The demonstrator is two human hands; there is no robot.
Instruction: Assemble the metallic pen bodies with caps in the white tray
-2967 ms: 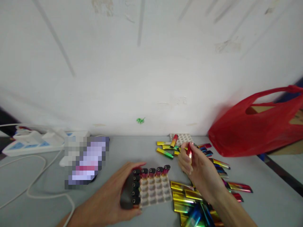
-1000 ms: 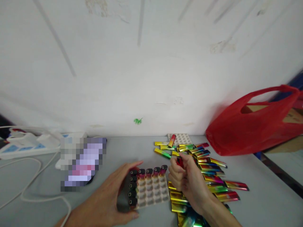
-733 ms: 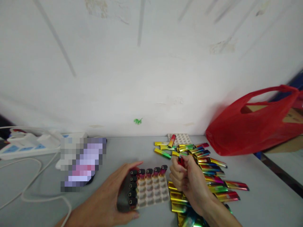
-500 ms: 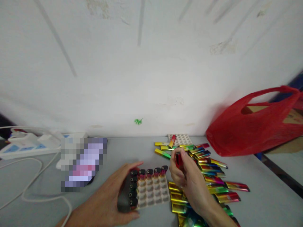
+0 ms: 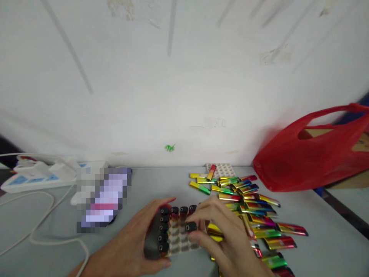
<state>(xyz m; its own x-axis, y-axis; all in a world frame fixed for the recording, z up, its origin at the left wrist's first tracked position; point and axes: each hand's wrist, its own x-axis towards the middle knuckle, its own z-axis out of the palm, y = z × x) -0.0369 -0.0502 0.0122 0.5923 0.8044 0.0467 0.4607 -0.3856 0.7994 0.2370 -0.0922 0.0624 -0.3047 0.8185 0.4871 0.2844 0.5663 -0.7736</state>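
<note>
A white grid tray (image 5: pixel 176 243) stands on the table with black-topped lighters (image 5: pixel 163 227) upright along its left column and far row. My left hand (image 5: pixel 135 238) wraps round its left end, thumb at the near side and fingers at the far side, beside a dark curved side surface. Over the grid, my right hand (image 5: pixel 221 234) pinches a lighter (image 5: pixel 190 227) between thumb and fingers, black top upward. The hand hides the lighter's lower body and the tray's right part, so I cannot tell whether it sits in a cell.
Loose shiny lighters (image 5: pixel 263 220) lie piled on the right. Another white grid tray (image 5: pixel 226 169) rests against the wall, near a red plastic bag (image 5: pixel 308 161). On the left are a blurred-out phone (image 5: pixel 108 200), a power strip (image 5: pixel 17 184) and a white cable (image 5: pixel 62 241).
My right hand has moved left and down from above the lighter pile to the tray, carrying the lighter. My left hand stays at the tray.
</note>
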